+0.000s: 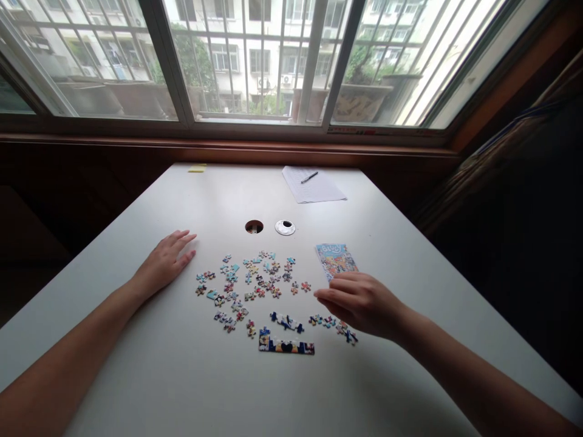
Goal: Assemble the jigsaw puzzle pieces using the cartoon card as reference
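Observation:
My left hand [167, 258] rests on the table left of the loose jigsaw pieces [259, 279], its fingers stretched out and apart. Closed, with thumb and fingers pressed together, my right hand [357, 300] is over the right side of the pieces; what it holds, if anything, is hidden. It covers the lower edge of a picture card [336, 260] marked "Bluey". Nearest me lies a joined puzzle strip [286, 346] with a raised left corner. Just above it is a short row of dark blue and white pieces [286, 321]. More pieces [322, 320] lie below my right hand.
The white table [182, 388] runs up to a barred window [255, 67]. Toward the back are paper sheets [314, 187] with a pen [310, 177] on top and a yellow slip [197, 168]. A round hole [254, 226] and a silver grommet [285, 227] sit mid-table.

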Tool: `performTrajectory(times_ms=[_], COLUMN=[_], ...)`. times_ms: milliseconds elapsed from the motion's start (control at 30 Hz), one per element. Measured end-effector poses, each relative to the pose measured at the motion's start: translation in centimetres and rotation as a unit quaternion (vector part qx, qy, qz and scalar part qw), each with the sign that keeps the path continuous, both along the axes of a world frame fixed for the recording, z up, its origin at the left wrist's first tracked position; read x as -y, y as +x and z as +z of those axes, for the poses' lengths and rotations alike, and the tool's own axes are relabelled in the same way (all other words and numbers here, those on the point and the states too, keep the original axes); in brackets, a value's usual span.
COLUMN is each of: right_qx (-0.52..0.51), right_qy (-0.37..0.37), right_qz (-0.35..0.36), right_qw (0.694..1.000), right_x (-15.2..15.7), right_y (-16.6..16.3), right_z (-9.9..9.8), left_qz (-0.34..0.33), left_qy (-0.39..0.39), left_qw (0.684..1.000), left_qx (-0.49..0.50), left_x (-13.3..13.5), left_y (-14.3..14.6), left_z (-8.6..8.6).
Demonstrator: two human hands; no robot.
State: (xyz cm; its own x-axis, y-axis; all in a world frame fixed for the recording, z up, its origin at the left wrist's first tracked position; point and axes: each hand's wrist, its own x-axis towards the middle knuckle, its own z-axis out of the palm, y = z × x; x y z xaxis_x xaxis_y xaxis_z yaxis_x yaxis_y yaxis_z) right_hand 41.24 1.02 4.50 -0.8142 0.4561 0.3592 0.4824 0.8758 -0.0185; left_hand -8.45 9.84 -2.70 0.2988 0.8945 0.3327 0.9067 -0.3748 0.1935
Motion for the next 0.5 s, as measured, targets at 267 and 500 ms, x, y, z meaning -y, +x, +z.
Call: performTrajectory(times_ms=[267, 500], right_qx=[0.017, 0.052], right_qy=[-0.041, -0.081], right_qz=[0.016, 0.006], right_qw=[0.999, 0.995], right_x=[-1.5, -1.1], right_y=[-6.3, -8.1], right_z=[-0.2, -1.7], left_qz=[-0.005, -0.012], left_qy=[-0.014, -0.001], left_qw=[0.999, 0.998], left_qx=[-0.049, -0.061], left_x=[0.3, 0.9], left_y=[0.1, 0.2], left_z=[-0.4, -0.5])
